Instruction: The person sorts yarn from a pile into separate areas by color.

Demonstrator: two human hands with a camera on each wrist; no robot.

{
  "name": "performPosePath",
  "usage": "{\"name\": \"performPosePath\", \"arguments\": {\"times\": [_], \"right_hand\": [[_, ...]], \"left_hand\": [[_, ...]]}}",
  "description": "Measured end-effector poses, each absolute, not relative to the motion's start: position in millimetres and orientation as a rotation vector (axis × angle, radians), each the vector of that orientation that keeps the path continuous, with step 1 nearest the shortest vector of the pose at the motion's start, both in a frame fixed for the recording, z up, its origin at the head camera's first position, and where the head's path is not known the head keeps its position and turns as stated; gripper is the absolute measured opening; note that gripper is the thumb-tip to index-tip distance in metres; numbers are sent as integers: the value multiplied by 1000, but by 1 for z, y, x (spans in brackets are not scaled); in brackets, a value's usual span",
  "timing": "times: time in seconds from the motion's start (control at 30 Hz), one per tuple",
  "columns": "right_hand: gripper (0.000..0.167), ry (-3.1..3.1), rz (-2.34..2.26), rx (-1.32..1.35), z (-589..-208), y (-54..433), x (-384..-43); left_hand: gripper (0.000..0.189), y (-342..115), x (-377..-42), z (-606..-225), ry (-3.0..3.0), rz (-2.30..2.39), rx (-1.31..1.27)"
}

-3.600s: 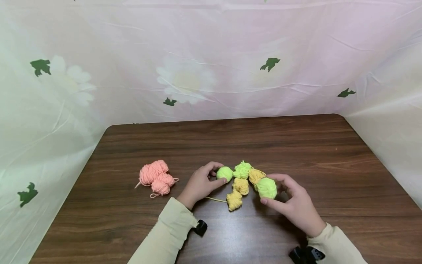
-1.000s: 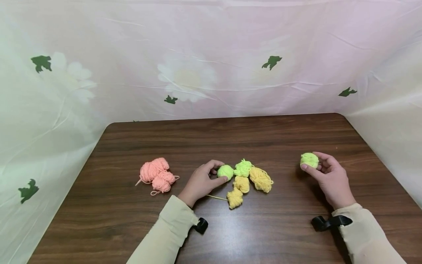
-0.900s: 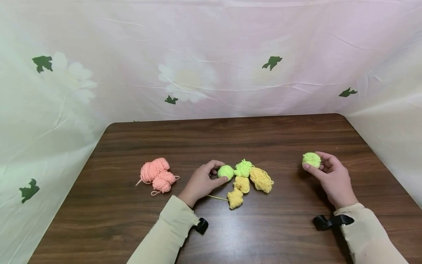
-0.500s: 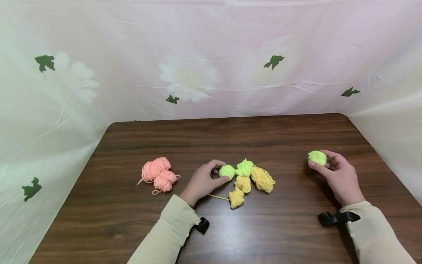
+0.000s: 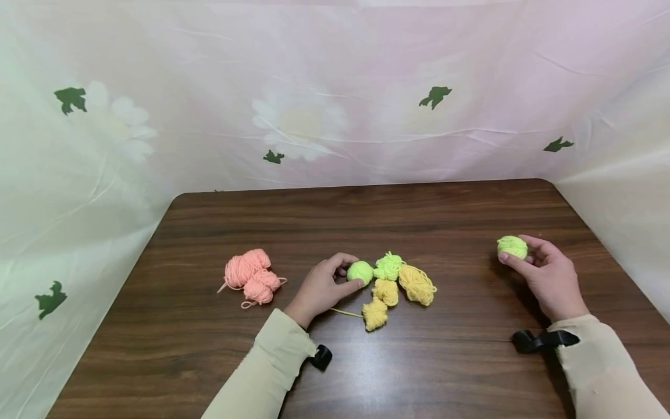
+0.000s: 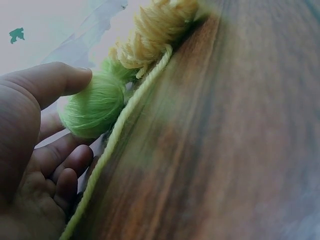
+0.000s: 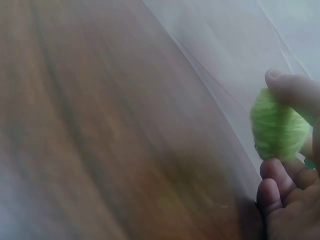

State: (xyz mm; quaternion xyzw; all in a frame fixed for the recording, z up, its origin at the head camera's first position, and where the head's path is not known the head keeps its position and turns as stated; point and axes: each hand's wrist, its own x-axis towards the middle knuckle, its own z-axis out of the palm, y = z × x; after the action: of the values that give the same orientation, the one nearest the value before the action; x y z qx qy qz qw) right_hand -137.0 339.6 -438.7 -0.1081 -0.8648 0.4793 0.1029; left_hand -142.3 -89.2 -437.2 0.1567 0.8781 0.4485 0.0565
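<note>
At the middle of the table, my left hand [image 5: 319,285] holds a light-green yarn ball [image 5: 359,272] between thumb and fingers. A looser green yarn bundle [image 5: 389,266] sits just right of that ball. Yellow yarn bundles [image 5: 416,285] lie beside and below it, and one trails a yellow strand [image 6: 120,125] past my left fingers. Off to the right, my right hand [image 5: 552,282] grips a second light-green yarn ball [image 5: 511,247]. The right wrist view shows this ball [image 7: 277,127] between the thumb above and curled fingers below.
Pink yarn bundles [image 5: 243,271] lie on the left part of the brown wooden table [image 5: 450,361], loose ends showing. Pale flowered cloth [image 5: 356,99] hangs behind the table and along both sides. Each wrist wears a black strap [image 5: 544,341].
My right hand has carried its green ball from beside the yellow yarn away to the right, still drifting right over the last second. My left hand has stayed on its ball.
</note>
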Motion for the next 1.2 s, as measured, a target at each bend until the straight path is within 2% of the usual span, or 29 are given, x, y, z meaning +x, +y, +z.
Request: {"name": "performPosePath", "arguments": {"times": [0.27, 0.5, 1.03, 1.2], "right_hand": [[75, -2698, 1187, -397, -434, 350, -140], [77, -2781, 1095, -376, -431, 352, -142], [68, -2766, 1103, -346, -435, 352, -141], [61, -2631, 1294, -439, -433, 350, -139]], "left_hand": [[38, -88, -143, -440, 2667, 1363, 472], [38, -89, -142, -438, 2654, 1377, 465], [38, -90, -143, -438, 2646, 1383, 459], [37, -89, -143, -439, 2644, 1383, 469]]}}
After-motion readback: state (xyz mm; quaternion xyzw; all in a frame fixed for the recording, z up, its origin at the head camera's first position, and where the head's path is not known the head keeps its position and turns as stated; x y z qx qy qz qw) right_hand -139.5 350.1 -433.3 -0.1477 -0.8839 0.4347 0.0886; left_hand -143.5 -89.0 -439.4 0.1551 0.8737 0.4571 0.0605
